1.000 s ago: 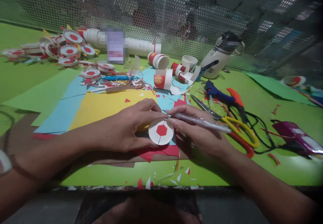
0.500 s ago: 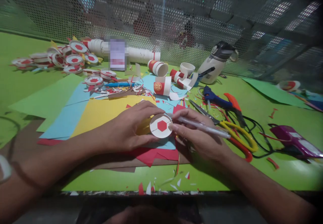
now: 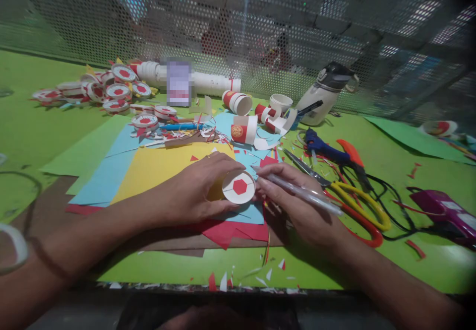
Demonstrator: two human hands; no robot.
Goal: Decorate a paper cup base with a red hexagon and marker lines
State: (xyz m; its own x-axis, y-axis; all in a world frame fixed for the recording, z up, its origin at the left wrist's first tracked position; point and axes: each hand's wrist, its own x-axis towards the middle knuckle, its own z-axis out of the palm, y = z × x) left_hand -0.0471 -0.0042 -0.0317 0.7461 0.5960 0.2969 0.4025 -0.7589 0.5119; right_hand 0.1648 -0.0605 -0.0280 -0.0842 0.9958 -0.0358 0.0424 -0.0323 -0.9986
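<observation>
My left hand [image 3: 203,186] is closed around the edge of a small round paper cup base [image 3: 230,195], white with a red hexagon in its middle and thin dark lines running out from it. Its flat face is turned toward me. Just right of it, my right hand [image 3: 293,196] grips a clear-barrelled pen [image 3: 297,190], the tip close to the disc's right rim. Beneath both hands lie layered sheets of yellow paper [image 3: 156,166], blue paper and red paper. Scissors [image 3: 357,201] with yellow and orange handles rest beside my right hand.
Several finished red-and-white discs [image 3: 119,92] are heaped at the back left. Cut paper cups [image 3: 243,130], a blue glue gun [image 3: 323,146], a pale jug [image 3: 320,97] and a purple device [image 3: 442,213] stand or lie around. Paper scraps litter the front edge.
My right hand has drawn slightly away from the disc, its fingertips and pen now just off the rim. The whole view has shifted a little; my left hand keeps its hold.
</observation>
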